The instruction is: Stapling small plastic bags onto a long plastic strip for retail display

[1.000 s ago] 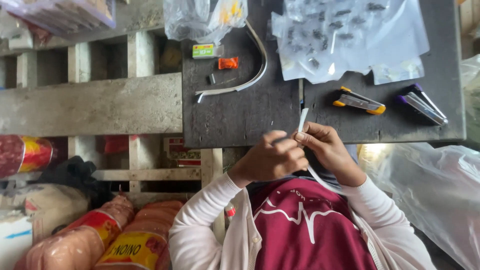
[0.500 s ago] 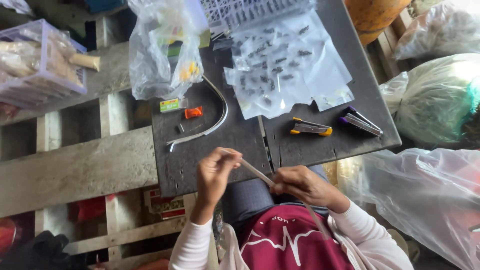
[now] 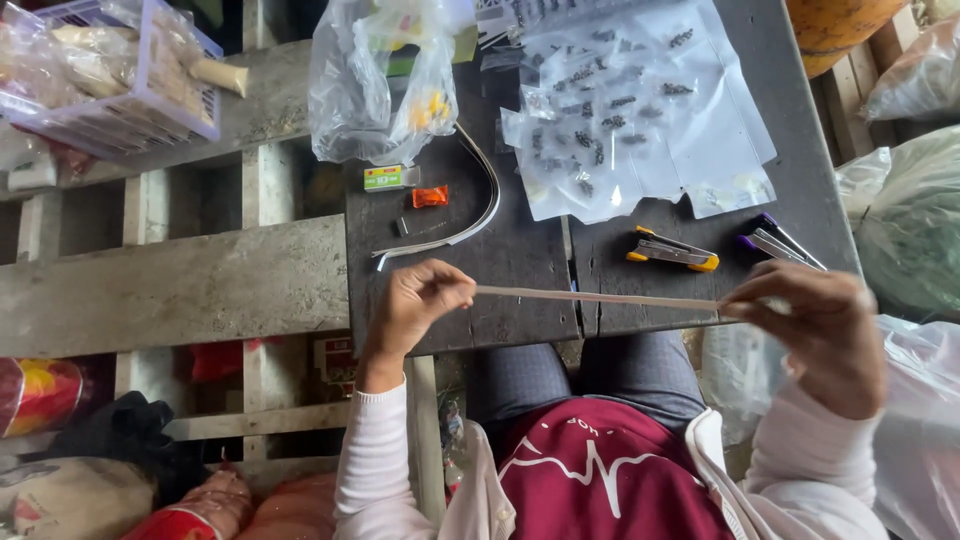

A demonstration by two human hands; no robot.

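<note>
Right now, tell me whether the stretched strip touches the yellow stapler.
Apart. The head view shows the strip, held between the left hand and right hand, with dark table visible between it and the yellow stapler.

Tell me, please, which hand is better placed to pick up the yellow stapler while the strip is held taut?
Probably the right hand: the yellow stapler lies just above it. The left hand pinches the strip at its far end, nearer the curved strip.

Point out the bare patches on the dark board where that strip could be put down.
Bare board lies between the curved strip and the yellow stapler, under the stretched strip held by the left hand and right hand. The far half is crowded: clear bags, a plastic bag; purple stapler at right.
</note>
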